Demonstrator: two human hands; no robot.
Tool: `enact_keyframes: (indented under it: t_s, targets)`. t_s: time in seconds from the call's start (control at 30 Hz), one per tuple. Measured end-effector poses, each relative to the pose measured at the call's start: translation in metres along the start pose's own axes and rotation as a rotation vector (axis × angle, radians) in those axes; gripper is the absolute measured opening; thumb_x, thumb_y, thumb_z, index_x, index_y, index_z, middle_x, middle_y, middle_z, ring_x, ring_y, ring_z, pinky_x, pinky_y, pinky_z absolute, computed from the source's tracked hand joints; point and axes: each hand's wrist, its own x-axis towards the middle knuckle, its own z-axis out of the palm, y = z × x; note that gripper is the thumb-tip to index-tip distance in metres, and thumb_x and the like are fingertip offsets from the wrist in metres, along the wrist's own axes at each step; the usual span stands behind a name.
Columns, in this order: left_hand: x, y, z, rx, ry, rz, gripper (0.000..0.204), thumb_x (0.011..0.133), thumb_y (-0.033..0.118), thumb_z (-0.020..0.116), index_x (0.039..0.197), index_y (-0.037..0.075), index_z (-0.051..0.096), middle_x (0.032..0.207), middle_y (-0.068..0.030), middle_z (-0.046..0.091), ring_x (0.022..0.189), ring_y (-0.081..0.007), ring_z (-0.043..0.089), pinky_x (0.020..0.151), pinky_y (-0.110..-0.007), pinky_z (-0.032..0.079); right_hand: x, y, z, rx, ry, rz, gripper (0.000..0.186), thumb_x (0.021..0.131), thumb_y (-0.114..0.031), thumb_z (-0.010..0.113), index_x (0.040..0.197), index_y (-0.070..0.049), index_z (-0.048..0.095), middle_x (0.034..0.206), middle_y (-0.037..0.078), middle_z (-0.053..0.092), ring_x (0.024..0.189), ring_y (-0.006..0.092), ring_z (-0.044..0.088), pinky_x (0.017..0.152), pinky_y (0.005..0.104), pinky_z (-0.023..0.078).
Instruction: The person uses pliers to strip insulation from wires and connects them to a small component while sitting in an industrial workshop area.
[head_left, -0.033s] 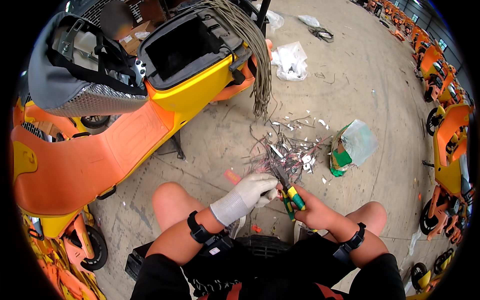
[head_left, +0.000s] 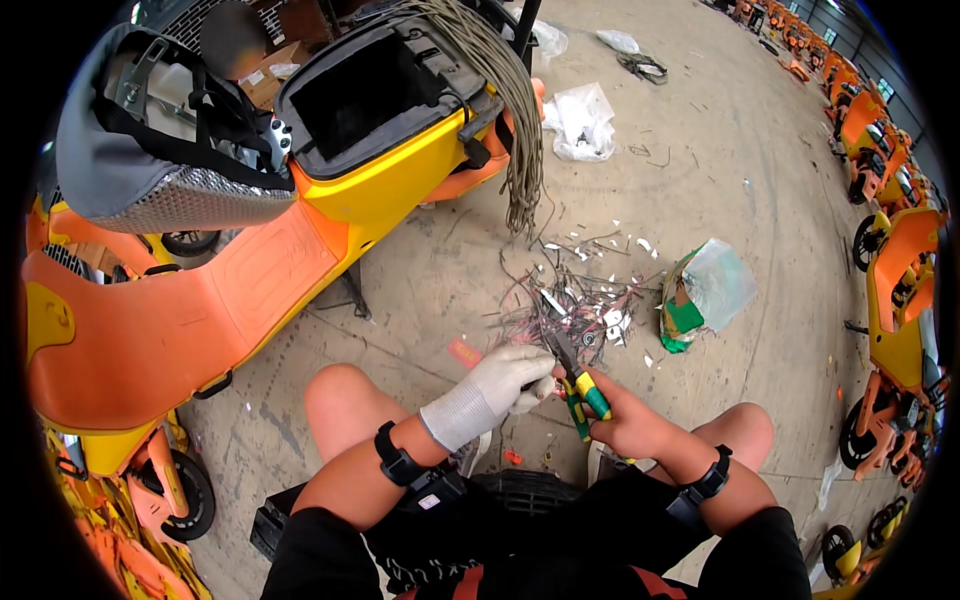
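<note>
My left hand (head_left: 500, 390), in a pale knitted glove, is closed on a small dark piece I cannot make out, just left of the pliers' jaws. My bare right hand (head_left: 625, 420) grips yellow-and-green pliers (head_left: 588, 396), their metal jaws angled up and away from me. The two hands almost touch above the floor between my knees. Just beyond them lies a loose pile of cut wires and white scraps (head_left: 585, 310), with a green plastic sack (head_left: 683, 317) to its right and a small red strip (head_left: 463, 351) to its left.
An orange-and-yellow scooter (head_left: 180, 320) fills the left, with an open grey padded lid (head_left: 110, 170), black compartment (head_left: 360, 100) and draped cable bundle (head_left: 510, 100). White plastic bags (head_left: 580, 120) lie behind the pile. Rows of scooters (head_left: 895, 300) line the right; more scooter parts are at lower left.
</note>
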Motion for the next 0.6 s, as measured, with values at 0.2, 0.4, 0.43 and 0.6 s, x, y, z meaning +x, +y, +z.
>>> enact_keyframes:
  t_s: [0.2, 0.4, 0.43, 0.6]
  targets:
    - [-0.005, 0.012, 0.000, -0.086, 0.054, 0.127, 0.027, 0.107, 0.022, 0.046, 0.110, -0.002, 0.057, 0.076, -0.0010, 0.051, 0.057, -0.0082, 0.040, 0.052, -0.023, 0.032, -0.004, -0.014, -0.013, 0.152, 0.020, 0.046, 0.085, 0.081, 0.019, 0.051, 0.157, -0.008, 0.026, 0.144, 0.010, 0.047, 0.134, 0.0251, 0.049, 0.105, 0.0398, 0.047]
    - [-0.007, 0.018, -0.004, -0.041, 0.100, 0.187, 0.027, 0.108, 0.024, 0.046, 0.111, -0.001, 0.057, 0.079, 0.0000, 0.050, 0.061, -0.0087, 0.041, 0.055, -0.024, 0.035, -0.006, -0.041, -0.018, 0.236, 0.175, -0.028, 0.058, 0.085, 0.009, 0.060, 0.139, -0.004, 0.044, 0.118, 0.007, 0.055, 0.106, 0.0192, 0.058, 0.094, 0.0422, 0.054]
    - [-0.007, 0.017, -0.003, -0.021, 0.098, 0.187, 0.027, 0.108, 0.024, 0.046, 0.111, 0.000, 0.057, 0.079, -0.0001, 0.051, 0.061, -0.0087, 0.041, 0.055, -0.024, 0.035, -0.006, -0.040, -0.018, 0.303, 0.187, -0.056, 0.058, 0.086, 0.008, 0.060, 0.140, -0.004, 0.043, 0.117, 0.008, 0.055, 0.105, 0.0195, 0.058, 0.092, 0.0430, 0.054]
    - [-0.006, 0.011, -0.001, 0.091, 0.071, 0.148, 0.027, 0.107, 0.024, 0.046, 0.109, 0.000, 0.059, 0.078, -0.0002, 0.053, 0.060, -0.0077, 0.042, 0.055, -0.023, 0.035, -0.004, -0.040, -0.010, 0.452, 0.220, -0.067, 0.033, 0.091, -0.001, 0.063, 0.120, -0.004, 0.047, 0.103, 0.005, 0.052, 0.093, 0.0187, 0.059, 0.085, 0.0415, 0.055]
